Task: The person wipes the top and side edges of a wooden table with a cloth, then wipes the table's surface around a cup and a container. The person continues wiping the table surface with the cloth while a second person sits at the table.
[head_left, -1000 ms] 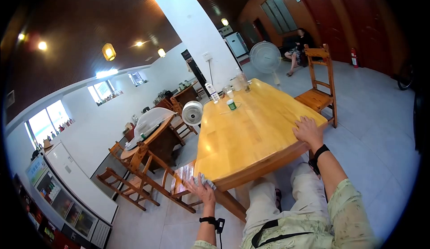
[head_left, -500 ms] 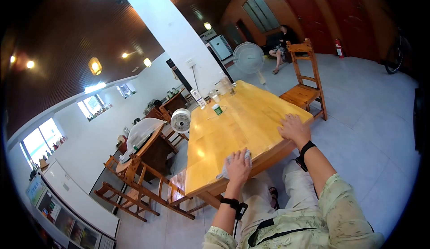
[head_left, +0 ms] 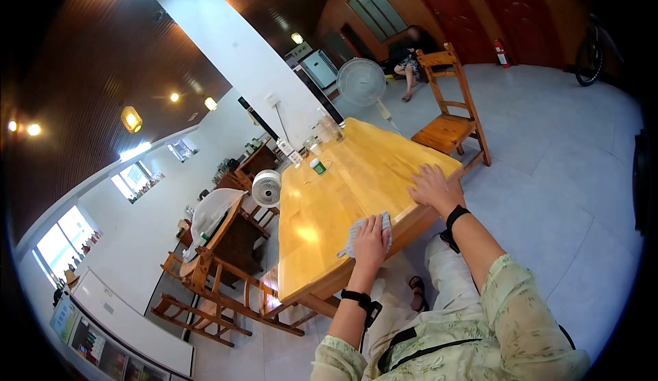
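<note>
My left hand (head_left: 371,241) lies over a grey cloth (head_left: 351,241), pressing it onto the wooden table (head_left: 308,251) near its front edge. The fingers stretch forward across the cloth, and part of it sticks out on both sides. Close to the table's right corner, my right hand (head_left: 436,187) rests palm down with its fingers apart and holds nothing. Farther back on the tabletop stands a small green jar (head_left: 317,166) with a white lid. Behind it are a white carton (head_left: 288,151) and several clear containers (head_left: 329,128).
A wooden chair (head_left: 447,131) stands beyond the table's right side. Two fans, one white (head_left: 266,189) and one pale grey (head_left: 362,82), flank the far end. More chairs (head_left: 219,292) and a second table with a mesh cover (head_left: 216,209) are at left. A person (head_left: 409,65) sits at the back.
My left hand and the cloth have slid a little to the right along the table's front edge. My right hand stays near the corner. The view has shifted slightly.
</note>
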`<state>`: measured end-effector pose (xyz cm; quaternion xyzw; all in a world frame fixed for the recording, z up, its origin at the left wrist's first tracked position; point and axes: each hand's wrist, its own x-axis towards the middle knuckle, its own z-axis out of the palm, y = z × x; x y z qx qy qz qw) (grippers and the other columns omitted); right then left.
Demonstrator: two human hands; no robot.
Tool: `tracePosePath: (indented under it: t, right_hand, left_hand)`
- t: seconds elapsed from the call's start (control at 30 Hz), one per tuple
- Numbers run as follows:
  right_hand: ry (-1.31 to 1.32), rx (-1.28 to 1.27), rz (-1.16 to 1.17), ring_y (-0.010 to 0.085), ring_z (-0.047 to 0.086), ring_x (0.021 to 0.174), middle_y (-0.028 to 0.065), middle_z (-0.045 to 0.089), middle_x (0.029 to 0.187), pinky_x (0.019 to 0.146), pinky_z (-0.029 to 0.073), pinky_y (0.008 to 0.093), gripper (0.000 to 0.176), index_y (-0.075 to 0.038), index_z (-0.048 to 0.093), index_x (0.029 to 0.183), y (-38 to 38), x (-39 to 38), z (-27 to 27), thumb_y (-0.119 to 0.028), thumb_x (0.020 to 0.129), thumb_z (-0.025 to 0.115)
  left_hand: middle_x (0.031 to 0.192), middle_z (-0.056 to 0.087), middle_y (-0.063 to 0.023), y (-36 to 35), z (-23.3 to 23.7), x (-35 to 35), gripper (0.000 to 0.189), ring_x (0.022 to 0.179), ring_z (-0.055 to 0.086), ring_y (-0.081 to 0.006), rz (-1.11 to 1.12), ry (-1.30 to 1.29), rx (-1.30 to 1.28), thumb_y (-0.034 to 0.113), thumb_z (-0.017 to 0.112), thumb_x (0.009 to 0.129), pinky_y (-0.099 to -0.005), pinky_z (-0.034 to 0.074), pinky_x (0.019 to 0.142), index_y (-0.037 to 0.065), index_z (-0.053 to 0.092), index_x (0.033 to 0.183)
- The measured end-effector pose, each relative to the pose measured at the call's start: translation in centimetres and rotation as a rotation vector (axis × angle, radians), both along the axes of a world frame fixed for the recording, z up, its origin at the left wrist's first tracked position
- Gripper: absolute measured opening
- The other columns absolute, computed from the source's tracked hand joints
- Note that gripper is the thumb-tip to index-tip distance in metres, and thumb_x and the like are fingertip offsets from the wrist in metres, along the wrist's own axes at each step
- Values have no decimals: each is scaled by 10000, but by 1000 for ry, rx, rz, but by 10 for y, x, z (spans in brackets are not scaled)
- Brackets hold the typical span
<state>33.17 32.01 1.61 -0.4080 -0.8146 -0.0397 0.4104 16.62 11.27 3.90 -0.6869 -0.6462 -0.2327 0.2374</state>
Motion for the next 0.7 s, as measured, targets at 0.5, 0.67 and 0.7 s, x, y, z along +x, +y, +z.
tracePosePath:
  t: [0.5,0.67,0.7]
  right_hand:
    - [-45,-86,9,313,440,1394,189,565,1434,1171,244,510,489,-120,683,1269,4,-4,-2,-446,942,520]
    - [-142,-203,16,308,407,1426,187,510,1499,1180,232,511,522,-125,649,1330,-7,4,18,-453,959,486]
    - [-156,-213,17,307,402,1429,186,498,1510,1181,230,513,529,-124,642,1341,-8,4,19,-455,963,477]
  left_hand:
    - [1612,405,-111,-73,15,-130,675,1489,339,-398,553,-135,-409,588,364,1017,-601,160,1222,226,371,1587]
    - [1652,333,-120,-159,-25,-299,722,1526,273,-388,590,2,-496,633,378,996,-598,142,1230,255,324,1609]
    - [1642,338,-159,-176,-23,-311,710,1519,289,-390,611,-66,-477,595,408,999,-543,181,1233,221,346,1600]
